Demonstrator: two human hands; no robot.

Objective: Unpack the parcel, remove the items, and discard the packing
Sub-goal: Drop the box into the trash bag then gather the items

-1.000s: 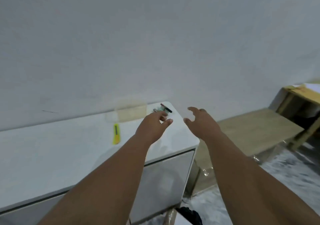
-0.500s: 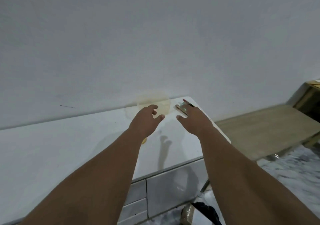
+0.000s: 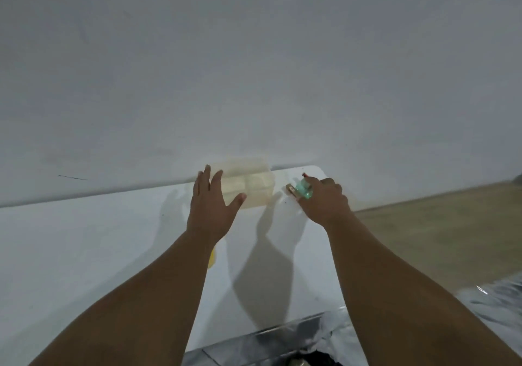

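Observation:
A pale translucent plastic box (image 3: 250, 185) with compartments stands against the wall at the back of the white table (image 3: 84, 241). My left hand (image 3: 210, 210) hovers just left of it, fingers spread and straight, thumb near the box's front edge. My right hand (image 3: 324, 200) has its fingers curled around a small green-tinted item (image 3: 303, 190), with a brown and red bit beside it near the table's far right corner. A yellow cutter (image 3: 211, 257) lies on the table, mostly hidden under my left forearm.
A plain white wall rises right behind the table. To the right lies a wooden floor (image 3: 440, 230) and crinkled clear plastic (image 3: 491, 298). A dark object (image 3: 310, 358) sits on the floor below the table's front edge.
Both hands reached farther toward the wall. The right hand closed on the small green item. The left hand spread open beside the translucent box. The view moved closer to the table.

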